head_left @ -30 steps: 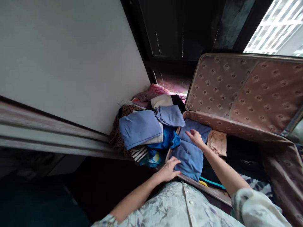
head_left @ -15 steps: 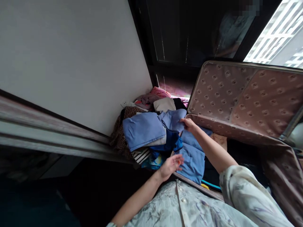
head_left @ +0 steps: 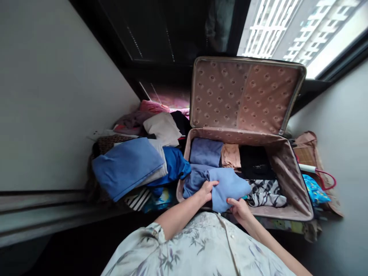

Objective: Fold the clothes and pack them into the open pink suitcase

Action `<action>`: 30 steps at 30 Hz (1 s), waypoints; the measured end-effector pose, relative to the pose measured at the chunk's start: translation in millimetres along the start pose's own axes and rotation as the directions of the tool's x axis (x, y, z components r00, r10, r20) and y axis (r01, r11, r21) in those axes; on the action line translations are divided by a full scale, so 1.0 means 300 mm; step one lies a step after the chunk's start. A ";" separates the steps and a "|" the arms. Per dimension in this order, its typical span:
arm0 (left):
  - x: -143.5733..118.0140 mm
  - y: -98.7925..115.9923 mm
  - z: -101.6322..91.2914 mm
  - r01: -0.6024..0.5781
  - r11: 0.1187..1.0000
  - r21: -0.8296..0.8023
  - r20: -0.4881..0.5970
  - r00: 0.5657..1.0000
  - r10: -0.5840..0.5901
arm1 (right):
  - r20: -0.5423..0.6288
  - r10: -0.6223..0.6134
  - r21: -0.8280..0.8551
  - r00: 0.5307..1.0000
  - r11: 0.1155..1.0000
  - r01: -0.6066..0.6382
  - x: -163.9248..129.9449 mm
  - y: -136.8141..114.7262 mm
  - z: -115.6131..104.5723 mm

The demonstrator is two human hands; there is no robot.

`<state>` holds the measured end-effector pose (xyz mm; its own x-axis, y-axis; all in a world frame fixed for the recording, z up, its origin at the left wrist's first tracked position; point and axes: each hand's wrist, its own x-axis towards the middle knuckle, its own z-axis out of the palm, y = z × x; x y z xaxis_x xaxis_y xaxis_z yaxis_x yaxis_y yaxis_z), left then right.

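Observation:
A folded light-blue garment (head_left: pixel 228 184) is stretched between my two hands, above the near side of an open suitcase (head_left: pixel 297 191). My left hand (head_left: pixel 207 191) grips its left edge, thumb on top. At the lower right corner, my right hand (head_left: pixel 239 208) pinches the cloth. Under and beside it lies darker blue clothing (head_left: pixel 194 180) in the suitcase. Farther back sit a folded blue-violet garment (head_left: pixel 205 151), a peach cloth (head_left: pixel 230 155) and black clothing (head_left: pixel 254 159). A black-and-white patterned garment (head_left: pixel 268 193) rests to the right of my right hand.
Left of the suitcase is a heap of clothes, with a folded blue garment (head_left: pixel 129 165) on top and a white cloth (head_left: pixel 163 128) behind. The patterned suitcase lid (head_left: pixel 244 96) stands upright by the window. A bright blue bag (head_left: pixel 314 189) and a brown paper-like bag (head_left: pixel 309 143) lie at right.
The light-blue garment has come from the heap to above the suitcase in my right hand. My left hand, open before, now grips it too. The view has swung right.

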<state>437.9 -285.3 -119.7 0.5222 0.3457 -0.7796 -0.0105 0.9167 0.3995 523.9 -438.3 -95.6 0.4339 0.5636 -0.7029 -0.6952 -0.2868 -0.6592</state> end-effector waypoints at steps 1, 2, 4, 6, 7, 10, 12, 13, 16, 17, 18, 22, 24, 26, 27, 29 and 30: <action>0.027 0.001 0.028 0.013 1.000 0.027 0.020 1.000 -0.013 | -0.036 0.008 0.037 0.999 0.999 -0.007 0.015 -0.010 -0.016; 0.058 0.014 0.059 0.023 0.999 0.044 0.039 0.999 -0.025 | -0.068 0.016 0.077 0.998 0.997 -0.011 0.037 -0.023 -0.024; 0.136 0.072 0.123 -0.005 0.990 0.140 0.060 0.998 -0.003 | -0.096 0.013 0.133 0.995 0.991 0.000 0.097 -0.052 -0.027; 0.229 0.150 0.182 -0.081 0.958 0.276 0.055 0.996 0.068 | -0.080 -0.005 0.111 0.997 0.994 0.014 0.174 -0.075 -0.025; 0.277 0.187 0.207 -0.121 0.933 0.339 0.042 0.993 0.114 | -0.076 -0.004 0.058 0.997 0.998 0.008 0.214 -0.081 -0.027; 0.401 0.250 0.244 -0.189 0.878 0.439 -0.048 0.971 0.233 | -0.122 0.000 -0.164 0.993 0.986 -0.020 0.326 -0.086 -0.069; 0.448 0.234 0.237 -0.206 0.854 0.477 -0.118 0.949 0.294 | -0.189 -0.032 -0.253 0.981 0.967 -0.017 0.382 -0.097 -0.131; 0.457 0.210 0.228 -0.208 0.847 0.490 -0.147 0.937 0.316 | -0.215 -0.071 -0.289 0.974 0.957 0.006 0.405 -0.112 -0.169; 0.433 0.104 0.192 -0.258 0.761 0.595 -0.153 0.893 0.423 | -0.169 -0.336 -0.596 0.927 0.784 0.175 0.469 -0.192 -0.269; 0.409 0.067 0.179 -0.291 0.699 0.653 -0.113 0.875 0.470 | -0.098 -0.431 -0.723 0.897 0.650 0.233 0.495 -0.226 -0.287; 0.379 0.033 0.166 -0.325 0.627 0.708 -0.057 0.859 0.509 | -0.011 -0.500 -0.828 0.866 0.491 0.272 0.527 -0.259 -0.294; 0.201 -0.041 0.106 -0.435 0.454 0.778 0.132 0.819 0.558 | 0.235 -0.511 -0.953 0.827 0.044 0.298 0.694 -0.338 -0.218; 0.085 -0.039 0.070 -0.478 0.419 0.772 0.179 0.796 0.578 | 0.290 -0.449 -0.953 0.845 -0.060 0.296 0.780 -0.317 -0.154; -0.040 -0.010 0.025 -0.492 0.380 0.783 0.187 0.770 0.610 | 0.293 -0.369 -0.956 0.882 -0.124 0.265 0.851 -0.262 -0.104; -0.103 0.015 -0.003 -0.481 0.353 0.803 0.170 0.751 0.638 | 0.284 -0.338 -0.957 0.897 -0.152 0.246 0.879 -0.230 -0.089; -0.224 0.092 -0.077 -0.425 0.270 0.864 0.107 0.679 0.726 | 0.266 -0.313 -0.957 0.912 -0.201 0.211 0.924 -0.175 -0.077; -0.280 0.143 -0.126 -0.381 0.216 0.899 0.076 0.622 0.780 | 0.265 -0.313 -0.954 0.912 -0.222 0.201 0.940 -0.156 -0.077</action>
<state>361.4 -267.4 -55.2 0.3811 0.9144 -0.1364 0.5656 -0.1139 0.8168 692.0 -283.8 -269.2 0.4612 0.8092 -0.3640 0.7885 -0.5619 -0.2501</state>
